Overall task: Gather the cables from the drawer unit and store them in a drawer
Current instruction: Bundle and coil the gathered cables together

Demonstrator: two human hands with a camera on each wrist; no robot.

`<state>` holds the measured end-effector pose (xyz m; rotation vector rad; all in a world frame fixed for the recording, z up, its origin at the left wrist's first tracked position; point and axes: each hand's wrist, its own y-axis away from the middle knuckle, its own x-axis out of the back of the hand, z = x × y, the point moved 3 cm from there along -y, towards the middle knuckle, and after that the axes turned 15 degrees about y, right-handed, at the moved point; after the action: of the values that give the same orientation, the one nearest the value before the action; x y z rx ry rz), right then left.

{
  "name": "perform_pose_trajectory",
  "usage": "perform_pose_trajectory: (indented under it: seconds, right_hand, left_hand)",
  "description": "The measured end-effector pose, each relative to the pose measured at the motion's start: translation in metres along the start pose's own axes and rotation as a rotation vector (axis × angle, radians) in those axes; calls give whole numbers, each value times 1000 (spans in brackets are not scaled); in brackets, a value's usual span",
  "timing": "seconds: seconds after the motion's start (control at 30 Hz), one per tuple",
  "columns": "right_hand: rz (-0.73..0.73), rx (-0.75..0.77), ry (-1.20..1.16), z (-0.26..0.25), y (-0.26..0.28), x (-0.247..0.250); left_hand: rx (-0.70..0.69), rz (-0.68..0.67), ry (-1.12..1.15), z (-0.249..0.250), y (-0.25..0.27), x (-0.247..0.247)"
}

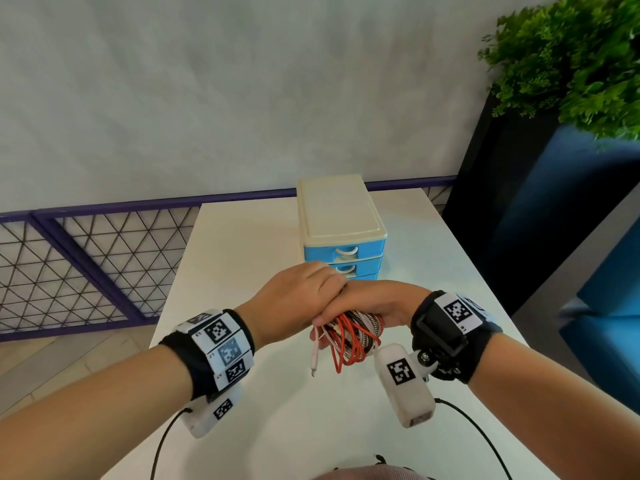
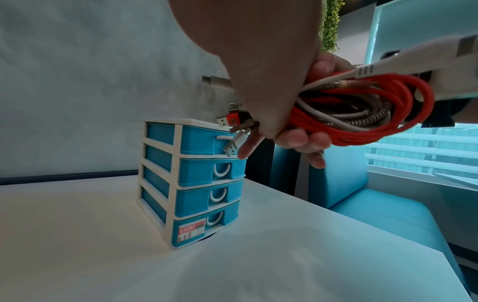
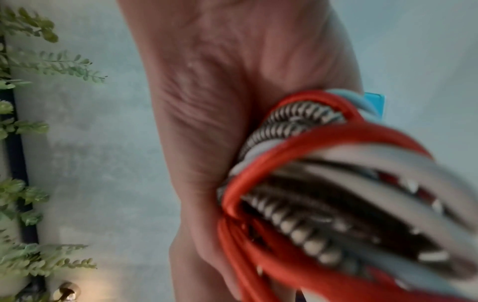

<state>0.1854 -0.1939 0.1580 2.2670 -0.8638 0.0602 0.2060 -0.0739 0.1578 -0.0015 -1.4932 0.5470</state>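
A bundle of coiled cables (image 1: 349, 341) (image 2: 362, 114) (image 3: 310, 204), red, white and braided, hangs above the white table in front of the drawer unit (image 1: 339, 216) (image 2: 196, 183). My right hand (image 1: 381, 303) (image 3: 207, 102) grips the coils from the right. My left hand (image 1: 301, 296) (image 2: 258, 81) lies over it, its fingers curled round the same bundle. Several USB plugs (image 2: 232, 130) stick out past the left fingers, and a white plug end (image 1: 313, 362) dangles below. The unit is blue with a cream top, and its visible drawers look pushed in.
The white table (image 1: 242, 254) ends close to the left and right of the unit. A plant (image 1: 571, 64) in a black planter stands at the right. A blue seat (image 2: 375, 214) lies beyond the right edge. A purple mesh railing (image 1: 86, 244) runs behind on the left.
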Motion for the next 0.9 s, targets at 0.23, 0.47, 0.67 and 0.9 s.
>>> perform_pose_trajectory:
  seconds: [0.23,0.47,0.67,0.9]
  right_hand:
    - [421,-97,368,7,0,22]
    - [420,-62,1,28,1,23]
    - [439,-89,78,25,1,18]
    - [445,-60,140,22,4,14]
  left_hand:
    - [340,-133,33,-21,1,-10]
    - [473,-278,149,-19,-1,-11]
    - [375,-223,87,-8,-3,-12]
    - [437,-292,119,-5,-1,-14]
